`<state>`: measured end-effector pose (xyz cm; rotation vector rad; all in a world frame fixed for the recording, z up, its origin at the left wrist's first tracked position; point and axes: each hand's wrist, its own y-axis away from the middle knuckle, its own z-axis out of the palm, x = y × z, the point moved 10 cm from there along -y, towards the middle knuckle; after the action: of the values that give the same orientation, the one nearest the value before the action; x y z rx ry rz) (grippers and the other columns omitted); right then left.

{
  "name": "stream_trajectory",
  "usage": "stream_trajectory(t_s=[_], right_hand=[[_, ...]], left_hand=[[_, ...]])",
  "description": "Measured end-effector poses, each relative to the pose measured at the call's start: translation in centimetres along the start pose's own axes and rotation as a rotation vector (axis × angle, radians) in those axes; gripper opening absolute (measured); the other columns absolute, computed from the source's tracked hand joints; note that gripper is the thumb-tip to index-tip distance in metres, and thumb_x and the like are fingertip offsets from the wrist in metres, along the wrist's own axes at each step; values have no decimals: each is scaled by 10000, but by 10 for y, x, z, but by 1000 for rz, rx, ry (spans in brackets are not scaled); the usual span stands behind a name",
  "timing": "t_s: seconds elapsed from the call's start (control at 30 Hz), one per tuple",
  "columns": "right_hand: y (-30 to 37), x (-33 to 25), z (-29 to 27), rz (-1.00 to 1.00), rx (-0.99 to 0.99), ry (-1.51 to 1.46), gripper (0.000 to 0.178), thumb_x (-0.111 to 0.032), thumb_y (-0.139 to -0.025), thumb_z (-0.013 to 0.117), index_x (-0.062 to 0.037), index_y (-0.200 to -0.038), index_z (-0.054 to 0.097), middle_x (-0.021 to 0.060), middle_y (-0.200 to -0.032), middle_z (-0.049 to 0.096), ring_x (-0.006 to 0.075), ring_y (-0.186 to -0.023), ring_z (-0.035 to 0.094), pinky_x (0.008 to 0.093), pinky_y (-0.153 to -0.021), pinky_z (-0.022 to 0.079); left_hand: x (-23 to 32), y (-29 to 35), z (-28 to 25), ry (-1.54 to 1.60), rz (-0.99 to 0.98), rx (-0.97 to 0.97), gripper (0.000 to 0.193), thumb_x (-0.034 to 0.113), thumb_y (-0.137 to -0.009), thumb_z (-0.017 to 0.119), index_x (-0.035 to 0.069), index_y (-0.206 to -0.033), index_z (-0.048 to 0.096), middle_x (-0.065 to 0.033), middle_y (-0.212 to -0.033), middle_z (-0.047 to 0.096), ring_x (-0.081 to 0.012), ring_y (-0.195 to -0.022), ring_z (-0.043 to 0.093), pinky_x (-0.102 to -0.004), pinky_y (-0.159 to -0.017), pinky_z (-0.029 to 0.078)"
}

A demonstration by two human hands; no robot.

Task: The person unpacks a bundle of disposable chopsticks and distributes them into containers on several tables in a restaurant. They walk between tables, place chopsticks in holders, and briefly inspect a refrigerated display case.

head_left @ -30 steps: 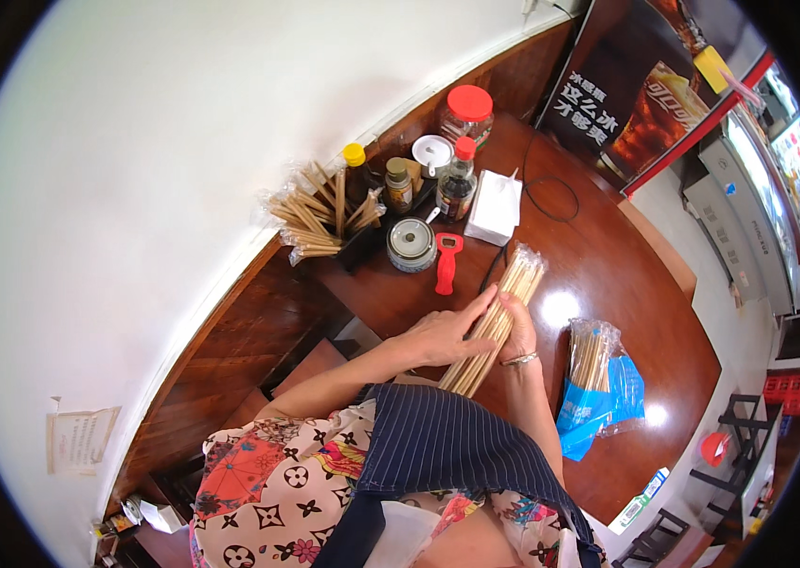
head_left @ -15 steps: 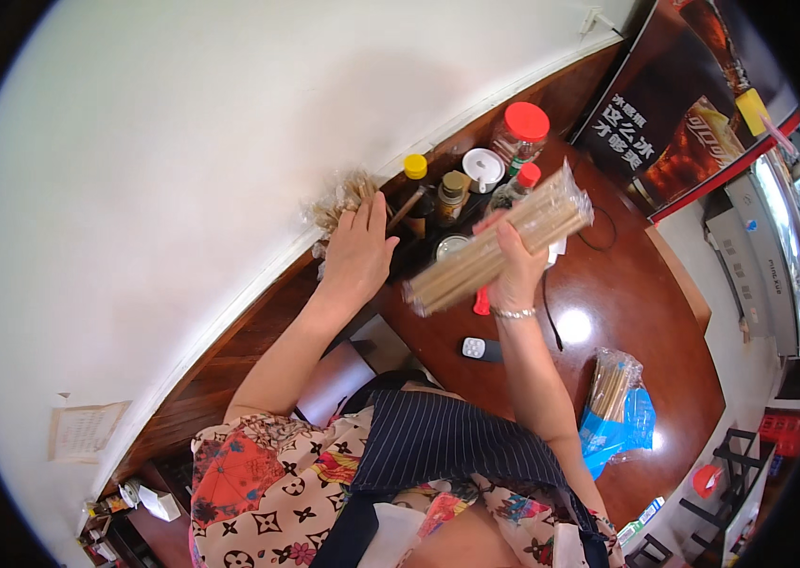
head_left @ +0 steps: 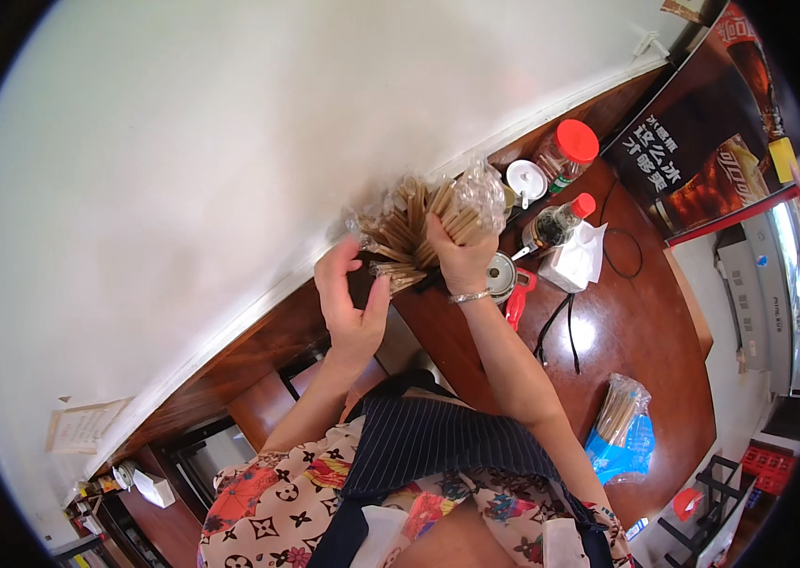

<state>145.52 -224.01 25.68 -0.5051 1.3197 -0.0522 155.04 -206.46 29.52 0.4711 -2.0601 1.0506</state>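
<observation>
My right hand (head_left: 463,257) is closed around a bundle of wooden chopsticks (head_left: 462,213) in clear plastic, held upright over the table's wall side. Beside it, a thick cluster of chopsticks (head_left: 398,227) fans out against the wall; whatever holds their lower ends is hidden. My left hand (head_left: 353,298) is at the near left of this cluster, fingers curved and thumb apart, with nothing visible in its grasp. Farther right on the table lies another pack of chopsticks (head_left: 620,417) in clear and blue plastic.
Right of my right hand stand a red-capped sauce bottle (head_left: 551,227), a white lidded pot (head_left: 526,180), a red-lidded jar (head_left: 570,151), a round tin (head_left: 499,275) and a tissue pack (head_left: 575,260). Black cables (head_left: 556,327) cross the brown table (head_left: 646,331). The white wall (head_left: 182,189) borders it.
The chopstick bundle in my right hand has moved left and turned upright, to beside the cluster. My left hand has come down off the cluster to its near side. The view has shifted.
</observation>
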Motion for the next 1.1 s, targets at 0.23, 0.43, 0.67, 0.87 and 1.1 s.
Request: stream_trajectory(t_s=[0.23,0.43,0.67,0.87,1.1], right_hand=[[18,20,-24,124,66,26,351,-30,-706,705,13,-993,507,28,-876,576,113,-774,549,249,-698,461],[22,13,-13,450,-102,-47,566,10,-730,663,1,-1201,350,71,-1061,529,139,-940,526,254,-787,449],[19,-20,47,-130,-608,272,762,-203,-569,780,-51,-1212,402,198,-1286,337,305,-1195,351,380,-989,302],[14,20,42,212,-487,-34,1042,-215,-611,789,-16,-1377,110,212,-1344,272,285,-1218,337,350,-1000,303],[25,46,42,371,-821,1,853,-140,-640,771,-4,-1321,276,117,-1219,426,187,-1174,369,303,-996,296]], left_hand=[[-56,28,50,79,-137,-130,1268,389,-504,830,-21,-1370,-1,-219,-1374,192,-344,-1264,232,-397,-1028,234],[-58,9,70,80,-204,-142,1206,72,-568,805,35,-1372,-93,-159,-1342,278,-251,-1165,397,-331,-958,358],[-96,14,93,12,-97,-337,1070,200,-567,780,3,-1353,81,-204,-1300,276,-333,-1151,357,-410,-1006,260],[-70,-6,84,392,-222,-194,1059,160,-578,757,9,-1359,58,-196,-1298,306,-306,-1141,397,-400,-1002,276],[-57,-23,85,421,-212,-248,1114,129,-649,750,21,-1365,-96,-158,-1246,430,-249,-1096,486,-336,-936,375]])
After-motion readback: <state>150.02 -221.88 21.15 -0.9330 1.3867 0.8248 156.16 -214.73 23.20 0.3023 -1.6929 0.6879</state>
